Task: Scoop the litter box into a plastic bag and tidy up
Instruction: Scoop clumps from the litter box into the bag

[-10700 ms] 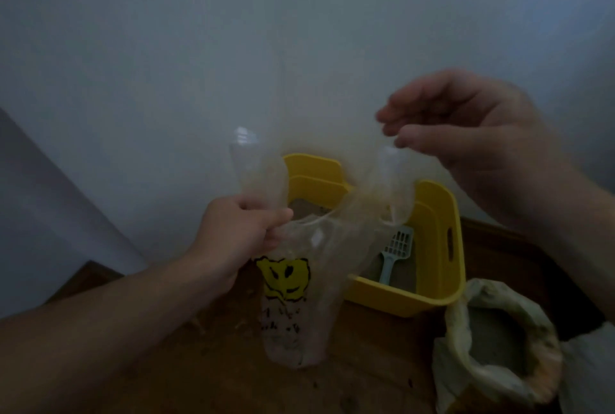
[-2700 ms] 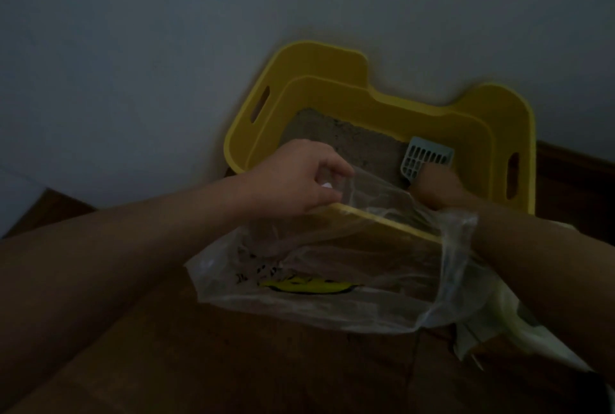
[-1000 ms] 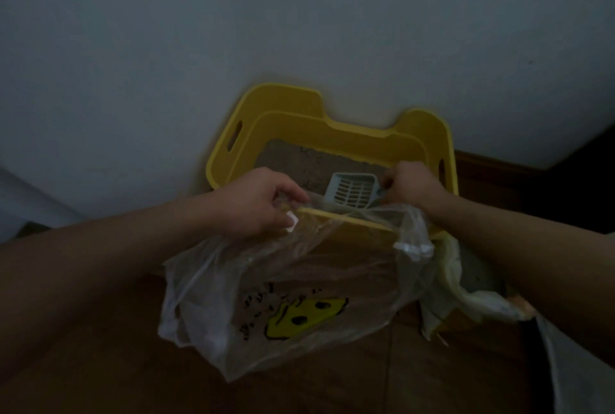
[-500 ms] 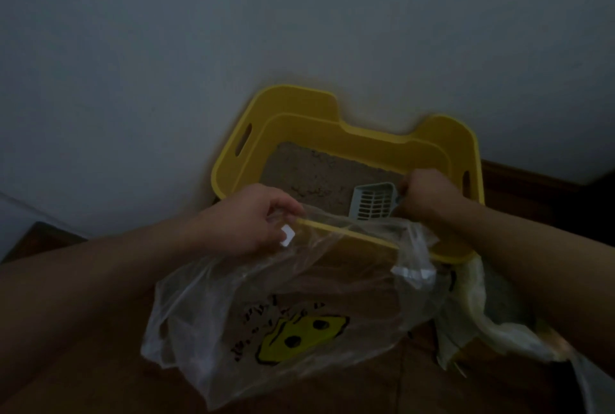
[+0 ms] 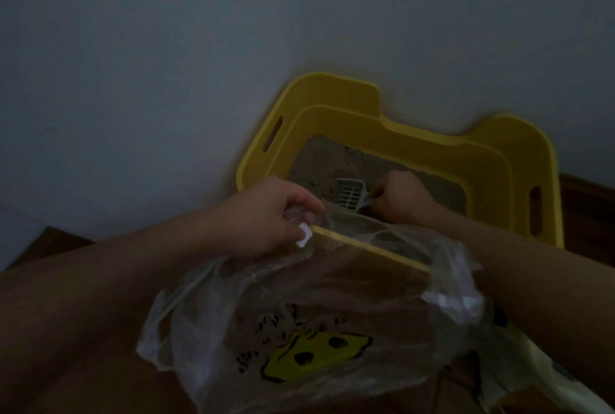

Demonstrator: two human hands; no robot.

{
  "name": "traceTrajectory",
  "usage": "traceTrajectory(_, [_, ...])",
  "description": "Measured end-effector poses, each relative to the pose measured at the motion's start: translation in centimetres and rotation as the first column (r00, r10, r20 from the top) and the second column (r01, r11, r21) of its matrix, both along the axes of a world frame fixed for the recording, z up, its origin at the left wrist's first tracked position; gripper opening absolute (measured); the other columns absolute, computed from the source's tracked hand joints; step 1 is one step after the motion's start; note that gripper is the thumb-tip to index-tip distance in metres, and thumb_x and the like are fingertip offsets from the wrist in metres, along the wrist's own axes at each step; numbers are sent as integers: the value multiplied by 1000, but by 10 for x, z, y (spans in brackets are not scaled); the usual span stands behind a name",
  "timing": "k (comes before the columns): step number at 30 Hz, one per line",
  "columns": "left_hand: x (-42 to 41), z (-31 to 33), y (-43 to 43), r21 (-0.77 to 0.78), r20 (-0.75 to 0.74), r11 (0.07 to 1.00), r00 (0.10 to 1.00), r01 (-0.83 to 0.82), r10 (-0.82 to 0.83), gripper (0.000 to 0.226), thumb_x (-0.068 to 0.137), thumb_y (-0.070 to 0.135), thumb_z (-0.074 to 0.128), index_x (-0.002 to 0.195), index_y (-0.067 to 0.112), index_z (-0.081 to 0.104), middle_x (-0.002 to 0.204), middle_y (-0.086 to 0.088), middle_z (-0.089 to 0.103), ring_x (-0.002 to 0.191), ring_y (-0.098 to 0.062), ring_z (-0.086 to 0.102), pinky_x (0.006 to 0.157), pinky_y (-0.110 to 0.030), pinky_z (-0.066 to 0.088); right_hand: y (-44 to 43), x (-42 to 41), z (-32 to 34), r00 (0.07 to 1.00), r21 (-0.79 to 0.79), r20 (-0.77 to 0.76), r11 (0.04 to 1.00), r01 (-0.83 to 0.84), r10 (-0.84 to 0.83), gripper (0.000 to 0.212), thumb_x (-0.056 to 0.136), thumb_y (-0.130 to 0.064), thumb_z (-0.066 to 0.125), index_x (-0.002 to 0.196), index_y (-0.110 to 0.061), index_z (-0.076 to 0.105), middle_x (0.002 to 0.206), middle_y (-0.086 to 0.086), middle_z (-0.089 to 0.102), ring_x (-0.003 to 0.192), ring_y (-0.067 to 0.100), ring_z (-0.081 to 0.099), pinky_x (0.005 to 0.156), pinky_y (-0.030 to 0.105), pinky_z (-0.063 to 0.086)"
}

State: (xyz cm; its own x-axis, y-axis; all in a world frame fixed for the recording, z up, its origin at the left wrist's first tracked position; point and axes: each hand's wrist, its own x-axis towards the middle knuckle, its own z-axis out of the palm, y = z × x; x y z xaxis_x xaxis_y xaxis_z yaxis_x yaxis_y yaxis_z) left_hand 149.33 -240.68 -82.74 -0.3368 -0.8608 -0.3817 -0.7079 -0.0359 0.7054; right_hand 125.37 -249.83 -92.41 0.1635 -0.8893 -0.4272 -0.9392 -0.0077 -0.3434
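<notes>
The yellow litter box stands against the wall, with grey-brown litter inside. My left hand grips the rim of a clear plastic bag with a yellow face print, holding it against the box's near edge. My right hand is inside the box, closed on the handle of a pale slotted scoop, whose head rests on the litter. The bag hangs down in front of the box over the wooden floor.
A white wall rises behind the box. Dark wooden floor lies below. At the lower right, part of a pale open sack shows beneath my right forearm. The room is dim.
The scoop has moved left and down into the litter with my right hand. My left hand keeps the bag at the box's edge. The view has shifted slightly.
</notes>
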Motion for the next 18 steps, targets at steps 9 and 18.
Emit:
traceTrajectory(9, [9, -2, -3, 34, -19, 999, 1000, 23, -22, 40, 81, 3, 76, 110, 29, 68, 70, 33, 65, 66, 15, 59, 66, -5, 45, -1, 49, -16, 988, -12, 154, 1000, 24, -22, 19, 87, -10, 69, 106, -10, 72, 112, 9, 69, 92, 22, 61, 82, 34, 51])
traceTrajectory(18, [11, -4, -3, 44, -49, 999, 999, -3, 5, 43, 80, 6, 78, 108, 37, 67, 99, 21, 70, 95, 2, 68, 92, -28, 56, -7, 41, -11, 973, -2, 226, 999, 45, -43, 26, 83, -15, 75, 107, -11, 67, 104, 5, 62, 91, 19, 54, 78, 31, 44])
